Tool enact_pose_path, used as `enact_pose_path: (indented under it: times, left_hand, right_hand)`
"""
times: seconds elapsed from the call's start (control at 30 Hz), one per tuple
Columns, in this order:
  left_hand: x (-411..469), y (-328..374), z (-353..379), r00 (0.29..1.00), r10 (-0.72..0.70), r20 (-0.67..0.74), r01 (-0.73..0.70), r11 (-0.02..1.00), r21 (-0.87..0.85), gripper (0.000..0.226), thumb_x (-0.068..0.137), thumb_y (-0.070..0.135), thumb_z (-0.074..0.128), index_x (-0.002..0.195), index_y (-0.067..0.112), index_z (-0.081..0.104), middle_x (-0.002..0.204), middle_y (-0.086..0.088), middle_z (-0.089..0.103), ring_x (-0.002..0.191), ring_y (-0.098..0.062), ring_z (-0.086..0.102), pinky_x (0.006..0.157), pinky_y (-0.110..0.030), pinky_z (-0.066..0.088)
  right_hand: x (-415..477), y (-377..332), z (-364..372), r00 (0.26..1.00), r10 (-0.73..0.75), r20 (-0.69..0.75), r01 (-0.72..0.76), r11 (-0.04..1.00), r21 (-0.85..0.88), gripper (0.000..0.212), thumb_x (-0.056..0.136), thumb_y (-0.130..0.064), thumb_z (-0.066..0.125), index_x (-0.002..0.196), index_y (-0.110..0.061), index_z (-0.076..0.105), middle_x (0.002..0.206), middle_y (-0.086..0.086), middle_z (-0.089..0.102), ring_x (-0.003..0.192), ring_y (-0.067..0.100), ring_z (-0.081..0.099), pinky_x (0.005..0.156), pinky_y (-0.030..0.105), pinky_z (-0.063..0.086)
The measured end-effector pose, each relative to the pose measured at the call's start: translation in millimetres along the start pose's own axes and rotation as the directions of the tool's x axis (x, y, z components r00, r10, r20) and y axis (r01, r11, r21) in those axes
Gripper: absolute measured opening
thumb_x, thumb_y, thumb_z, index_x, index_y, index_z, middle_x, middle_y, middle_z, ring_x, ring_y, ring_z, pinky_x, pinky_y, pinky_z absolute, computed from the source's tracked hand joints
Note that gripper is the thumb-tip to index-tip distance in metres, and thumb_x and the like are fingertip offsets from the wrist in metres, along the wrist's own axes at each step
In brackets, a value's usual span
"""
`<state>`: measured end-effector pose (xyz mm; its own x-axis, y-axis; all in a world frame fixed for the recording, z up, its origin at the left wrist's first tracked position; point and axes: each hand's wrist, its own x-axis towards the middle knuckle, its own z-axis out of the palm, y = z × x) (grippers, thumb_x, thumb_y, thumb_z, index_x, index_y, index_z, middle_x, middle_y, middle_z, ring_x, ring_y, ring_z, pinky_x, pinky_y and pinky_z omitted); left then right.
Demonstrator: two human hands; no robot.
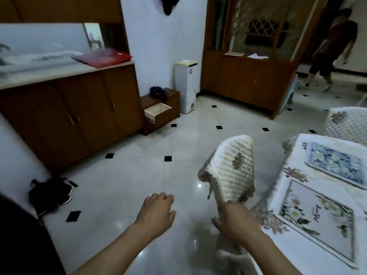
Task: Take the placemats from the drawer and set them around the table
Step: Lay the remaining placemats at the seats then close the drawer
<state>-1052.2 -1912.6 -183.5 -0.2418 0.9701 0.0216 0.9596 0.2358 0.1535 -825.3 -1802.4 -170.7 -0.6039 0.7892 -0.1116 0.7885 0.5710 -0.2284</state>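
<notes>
Both my hands are out in front of me; my left hand [156,213] has a loose, half-curled grip on nothing; my right hand [236,223] has its grip on the quilted chair cover [230,167] beside the desk [282,197]; two placemats [317,221] lie on the desk; the drawer [157,113] stands open, far across the floor from the desk; if I tug the cover, the chair may bump the desk and slide the mats.

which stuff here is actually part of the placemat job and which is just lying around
Part of the job:
- open drawer, pulled out of the small cabinet
- blue floral placemat on the table
- white floral placemat on the table
- table with its cloth

Just lying about:
- black bag on the floor
- red folder on the counter
- white bin by the wall
</notes>
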Motion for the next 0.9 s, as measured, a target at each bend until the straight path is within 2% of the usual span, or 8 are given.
enact_pose_path:
  times: [0.13,0.27,0.53,0.7,0.9]
  left_hand:
    - [34,-70,-17,0.999,-0.035,0.014,0.034,0.998,0.043,0.029,0.092,0.04,0.046,0.112,0.021,0.053,0.11,0.0,0.059,0.106,-0.023,0.05,0.093,-0.035,0.036]
    - [83,-113,-20,0.998,-0.051,0.038,0.048,0.997,0.064,0.03,0.093,0.04,0.045,0.115,0.022,0.052,0.111,0.001,0.058,0.105,-0.021,0.05,0.092,-0.033,0.035]
    - [223,-172,-16,0.994,-0.105,0.04,0.103,0.994,0.043,0.031,0.092,0.043,0.045,0.115,0.023,0.053,0.109,0.002,0.059,0.101,-0.019,0.051,0.091,-0.032,0.035]
    - [314,-202,-30,0.981,-0.189,0.036,0.186,0.98,0.067,0.033,0.092,0.043,0.045,0.115,0.022,0.054,0.109,0.001,0.059,0.102,-0.021,0.052,0.091,-0.034,0.036]
    - [423,-240,-34,0.977,-0.208,0.039,0.205,0.977,0.061,0.031,0.091,0.044,0.045,0.111,0.022,0.055,0.105,0.0,0.06,0.099,-0.021,0.053,0.088,-0.034,0.036]
  right_hand:
    - [65,-53,4,0.999,-0.047,-0.01,0.047,0.999,-0.006,0.043,0.083,-0.056,0.051,0.105,-0.019,0.057,0.1,0.004,0.063,0.094,0.025,0.059,0.08,0.035,0.049]
    - [127,-74,5,0.998,-0.068,-0.007,0.068,0.997,-0.045,0.042,0.083,-0.056,0.05,0.102,-0.019,0.057,0.096,0.003,0.063,0.09,0.025,0.059,0.076,0.034,0.046]
    - [298,-67,-3,0.992,-0.122,-0.044,0.117,0.988,-0.102,0.039,0.085,-0.054,0.051,0.101,-0.019,0.054,0.096,0.003,0.062,0.092,0.025,0.058,0.078,0.036,0.041]
    - [412,-67,-18,0.986,-0.167,-0.012,0.164,0.978,-0.13,0.038,0.086,-0.055,0.048,0.101,-0.02,0.052,0.096,0.001,0.06,0.095,0.026,0.056,0.077,0.037,0.036]
    - [527,-64,-35,0.985,-0.172,0.025,0.174,0.973,-0.149,0.038,0.087,-0.055,0.047,0.102,-0.021,0.052,0.097,0.001,0.06,0.096,0.025,0.056,0.079,0.037,0.036]
